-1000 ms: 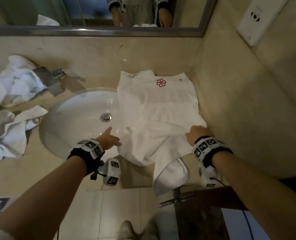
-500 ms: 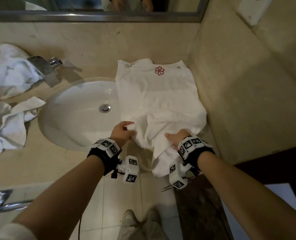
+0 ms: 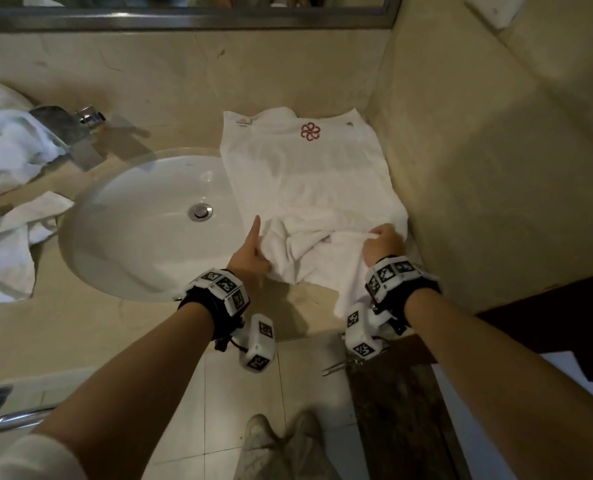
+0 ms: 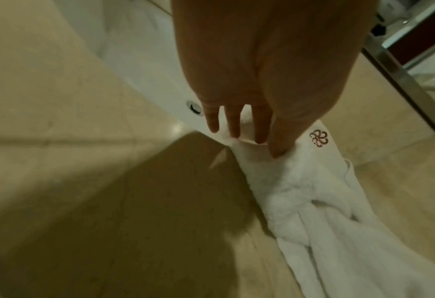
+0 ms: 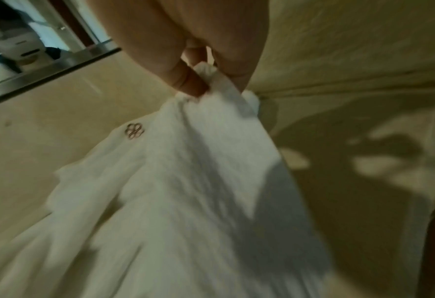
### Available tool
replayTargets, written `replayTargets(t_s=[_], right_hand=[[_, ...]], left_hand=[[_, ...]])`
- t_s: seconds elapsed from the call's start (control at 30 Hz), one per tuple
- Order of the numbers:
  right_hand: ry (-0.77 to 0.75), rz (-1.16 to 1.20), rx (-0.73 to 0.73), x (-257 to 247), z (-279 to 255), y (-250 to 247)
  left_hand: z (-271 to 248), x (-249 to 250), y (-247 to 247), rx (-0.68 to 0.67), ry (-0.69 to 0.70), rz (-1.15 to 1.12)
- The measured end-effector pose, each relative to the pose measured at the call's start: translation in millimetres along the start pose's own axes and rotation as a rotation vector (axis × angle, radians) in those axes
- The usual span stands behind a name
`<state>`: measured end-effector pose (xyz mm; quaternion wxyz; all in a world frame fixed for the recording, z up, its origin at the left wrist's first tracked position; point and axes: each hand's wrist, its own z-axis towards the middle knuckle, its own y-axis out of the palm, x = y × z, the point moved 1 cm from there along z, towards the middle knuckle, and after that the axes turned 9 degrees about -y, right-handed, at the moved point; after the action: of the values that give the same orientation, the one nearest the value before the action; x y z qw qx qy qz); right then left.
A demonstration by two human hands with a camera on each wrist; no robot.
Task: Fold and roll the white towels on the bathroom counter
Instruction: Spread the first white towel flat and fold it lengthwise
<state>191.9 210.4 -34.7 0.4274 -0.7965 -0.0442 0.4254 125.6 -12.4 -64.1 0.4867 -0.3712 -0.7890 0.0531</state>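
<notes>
A white towel (image 3: 308, 174) with a red flower emblem (image 3: 310, 131) lies spread on the counter, to the right of the sink. Its near end is bunched into loose folds. My left hand (image 3: 253, 251) is at the towel's left near edge; the left wrist view shows its fingers (image 4: 258, 129) straight, with the tips touching the cloth (image 4: 300, 191). My right hand (image 3: 381, 242) pinches a raised fold at the near right. In the right wrist view the thumb and fingers (image 5: 193, 84) grip the cloth (image 5: 185, 191), which hangs down from them.
The white sink basin (image 3: 132, 237) lies left of the towel, with a chrome faucet (image 3: 70, 133) behind it. Crumpled white towels (image 3: 7, 147) are heaped at the far left. A side wall (image 3: 495, 168) runs close along the towel's right edge. A mirror frame (image 3: 184, 20) runs above the backsplash.
My right hand went from the towel's right edge to its hanging near end and lifted it onto the counter. My left hand came from over the sink to the towel's left edge.
</notes>
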Motion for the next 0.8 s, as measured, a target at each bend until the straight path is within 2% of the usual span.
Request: replayTargets(t_s=[0.1,0.23,0.3,0.33,0.37,0.4,0.43,0.47,0.5,0.53,0.63,0.73,0.8], right_hand=[[0.051,-0.075,0.153,17,12,-35],[-0.018,-0.347,0.108,29,9,-50],[-0.187,-0.461,0.139,25,1,-46],[-0.331,-0.497,0.163,21,-4,-43],[-0.484,-0.521,0.126,16,-8,-37],[-0.604,-0.520,-0.007,14,-14,-29],[-0.643,-0.502,-0.219,14,-20,-17],[-0.618,-0.503,-0.455,16,-27,-6],[-0.585,-0.546,-0.623,17,-31,3],[-0.592,-0.592,-0.694,20,-32,10],[-0.584,-0.724,-0.723,21,-30,17],[-0.577,-0.936,-0.839,26,-34,17],[-0.455,-0.969,-0.977,31,-41,12]], left_hand=[[-1,9,7,-0.011,-0.035,0.145],[-3,15,3,0.073,-0.032,0.379],[-3,15,3,0.050,-0.010,0.465],[-4,15,5,0.050,-0.001,0.512],[-4,14,7,0.058,0.008,0.550],[-6,15,8,0.057,0.007,0.569],[-8,16,9,0.046,0.005,0.574],[-11,17,8,0.025,0.002,0.581],[-12,17,8,-0.021,0.004,0.597],[-16,20,5,-0.090,-0.004,0.624],[-32,23,-5,-0.369,-0.033,0.667],[-51,16,-13,-0.711,-0.250,0.649],[-55,10,-19,-0.851,-0.354,0.686]])
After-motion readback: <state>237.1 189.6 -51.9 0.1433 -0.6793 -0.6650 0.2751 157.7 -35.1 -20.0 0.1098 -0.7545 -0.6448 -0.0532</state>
